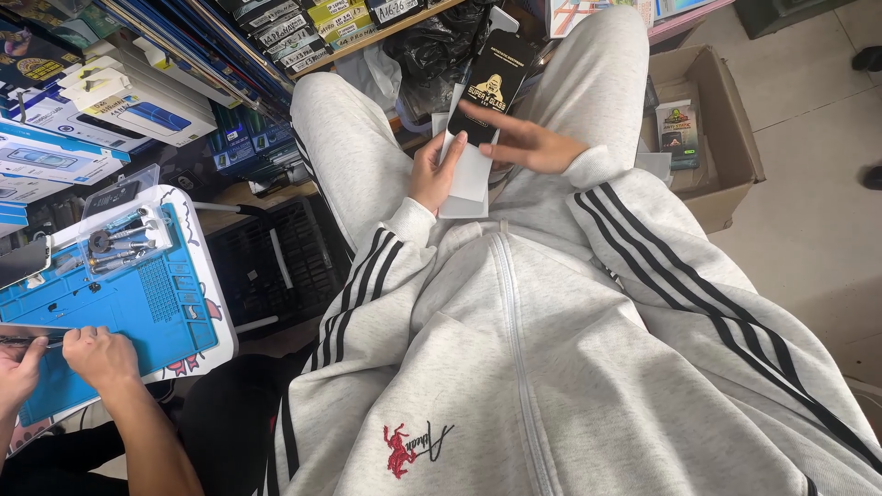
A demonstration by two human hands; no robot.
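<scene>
Both hands meet over the lap: the left hand [432, 174] pinches a white sleeve [469, 174], while the right hand [528, 145] grips the black packet [491, 87], its long axis running up and away from the fingers.

Single view only, head-worn camera, looking steeply down the wearer's own front. Grey zip jacket [551, 367] fills the lower centre and right of the frame, very close to the lens; grey-trousered legs run up toward top centre. Both hands sit upper centre, left hand [434, 174] and right hand [528, 142], near but farther than the chest. Upper left of the frame catches shelving with boxes [110, 101]; left edge shows a blue work mat [138, 303] and another person's hand [101, 358] at lower left. Upper right shows a cardboard box [726, 138] on pale floor. No second view to share anything with.
</scene>
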